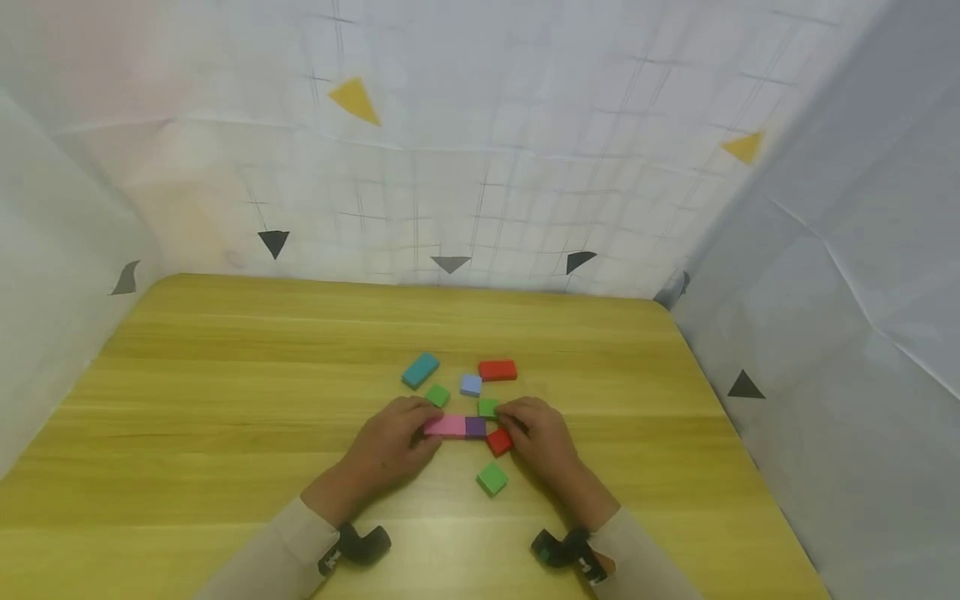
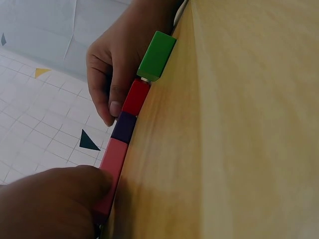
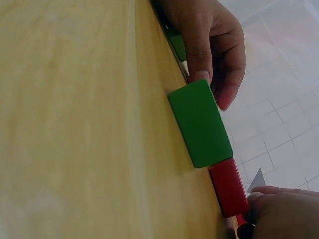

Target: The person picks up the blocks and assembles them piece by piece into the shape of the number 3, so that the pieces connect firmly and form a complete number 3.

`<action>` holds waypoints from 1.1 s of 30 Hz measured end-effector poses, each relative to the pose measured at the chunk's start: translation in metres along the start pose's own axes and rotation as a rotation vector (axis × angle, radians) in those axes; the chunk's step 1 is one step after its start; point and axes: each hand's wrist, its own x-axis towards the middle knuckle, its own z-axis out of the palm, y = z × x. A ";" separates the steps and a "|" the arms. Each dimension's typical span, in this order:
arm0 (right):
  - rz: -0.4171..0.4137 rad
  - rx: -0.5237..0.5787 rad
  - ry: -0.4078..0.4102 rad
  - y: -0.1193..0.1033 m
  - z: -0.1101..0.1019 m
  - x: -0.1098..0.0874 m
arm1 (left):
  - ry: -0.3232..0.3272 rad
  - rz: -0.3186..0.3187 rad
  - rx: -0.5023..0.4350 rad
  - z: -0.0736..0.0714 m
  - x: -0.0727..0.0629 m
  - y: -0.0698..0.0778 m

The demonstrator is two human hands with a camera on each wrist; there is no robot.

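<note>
My left hand (image 1: pixel 393 437) pinches the left end of a long pink block (image 1: pixel 450 426), thumb on the near side and fingers on the far side. A purple block (image 1: pixel 476 427) touches the pink block's right end, in line with it. My right hand (image 1: pixel 542 433) has its fingertips at the right edge of a small green block (image 1: pixel 487 407), just beyond the purple one. Its thumb comes down close to a tilted red block (image 1: pixel 498 442); the exact contact is hidden. Nearer me lies another green block (image 1: pixel 492 479), large in the right wrist view.
Beyond the hands lie a teal block (image 1: pixel 420 371), a third green block (image 1: pixel 438 395), a light blue block (image 1: pixel 471 384) and a long red block (image 1: pixel 498 370). The wooden table (image 1: pixel 225 358) is bounded by white sheeting (image 1: pixel 487 125) at the back and sides.
</note>
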 end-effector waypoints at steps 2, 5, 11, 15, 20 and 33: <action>0.002 0.020 0.012 -0.002 -0.001 -0.001 | -0.023 -0.026 -0.004 -0.002 -0.001 0.000; -0.008 0.040 0.026 -0.004 -0.002 -0.002 | -0.037 -0.044 -0.007 -0.003 -0.001 0.001; -0.079 0.068 0.043 -0.006 -0.006 -0.005 | -0.047 -0.051 -0.013 -0.002 -0.001 0.002; -0.136 0.104 0.044 -0.004 -0.009 -0.011 | -0.049 -0.055 -0.009 -0.002 -0.001 0.002; -0.154 0.141 0.001 -0.004 -0.013 -0.019 | -0.054 -0.064 -0.014 -0.004 -0.001 0.003; -0.148 0.106 -0.120 -0.004 -0.020 -0.027 | -0.057 -0.064 -0.020 -0.003 -0.002 0.002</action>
